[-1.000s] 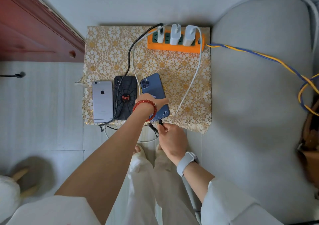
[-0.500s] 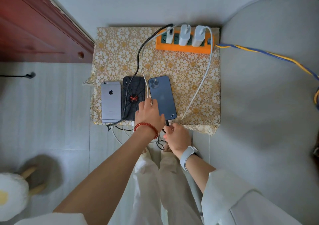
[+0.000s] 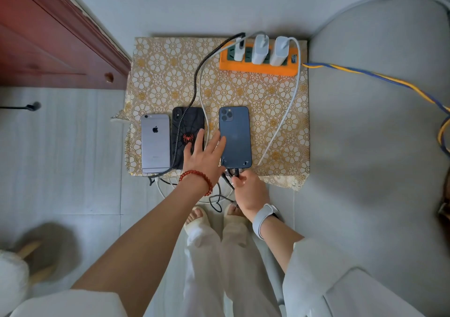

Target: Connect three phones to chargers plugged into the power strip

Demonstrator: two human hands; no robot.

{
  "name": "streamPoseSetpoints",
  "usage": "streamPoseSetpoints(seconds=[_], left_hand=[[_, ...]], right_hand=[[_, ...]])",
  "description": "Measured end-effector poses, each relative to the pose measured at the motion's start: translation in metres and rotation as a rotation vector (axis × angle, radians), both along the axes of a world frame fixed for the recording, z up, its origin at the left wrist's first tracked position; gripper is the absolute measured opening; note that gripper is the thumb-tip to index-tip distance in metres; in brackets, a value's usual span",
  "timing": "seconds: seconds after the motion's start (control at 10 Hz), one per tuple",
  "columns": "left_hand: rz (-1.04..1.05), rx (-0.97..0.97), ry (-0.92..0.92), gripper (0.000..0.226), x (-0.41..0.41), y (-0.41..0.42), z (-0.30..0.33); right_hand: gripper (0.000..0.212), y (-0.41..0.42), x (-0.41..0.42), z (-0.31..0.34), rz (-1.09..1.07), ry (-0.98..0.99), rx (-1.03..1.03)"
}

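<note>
Head view: right hand (image 3: pixel 248 190) pinching a dark cable plug (image 3: pixel 235 172) at near end of blue phone (image 3: pixel 235 137), left hand (image 3: pixel 204 156) spread flat, released, resting across the gap between blue phone and spider-case phone (image 3: pixel 188 136). Risk: plug tilted or half-seated, phone sliding far along patterned table (image 3: pixel 272 102) with nothing bracing it. Silver phone (image 3: pixel 155 142) leftmost, cable at near edge. Orange power strip (image 3: pixel 258 67) far right, three white chargers seated.

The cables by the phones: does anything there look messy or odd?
Yes. Slack cable hangs off the table's front edge in a tangled loop above the floor. The black braided cable also runs over the spider-case phone instead of beside it. Nothing looks damaged.
</note>
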State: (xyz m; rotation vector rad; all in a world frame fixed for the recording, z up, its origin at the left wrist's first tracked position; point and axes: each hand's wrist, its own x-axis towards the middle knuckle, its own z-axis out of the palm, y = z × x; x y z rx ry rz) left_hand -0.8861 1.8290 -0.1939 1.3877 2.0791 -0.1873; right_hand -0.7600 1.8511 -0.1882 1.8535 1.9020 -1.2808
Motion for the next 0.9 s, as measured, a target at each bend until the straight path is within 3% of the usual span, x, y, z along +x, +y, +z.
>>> streamPoseSetpoints(seconds=[0.4,0.7,0.9], left_hand=[[-0.021,0.028,-0.010,0.071,-0.006,0.000,-0.002],[-0.053,-0.020,-0.031,0.066,-0.007,-0.011,0.003],[0.039,0.003,-0.117,0.050,-0.009,-0.022,0.036]], right_hand=[[0.024,-0.003,-0.004,-0.002,0.164,-0.104,0.024],[0.025,-0.004,-0.004,-0.002,0.155,-0.090,-0.088],[0.026,0.009,0.003,0.021,0.263,-0.129,-0.204]])
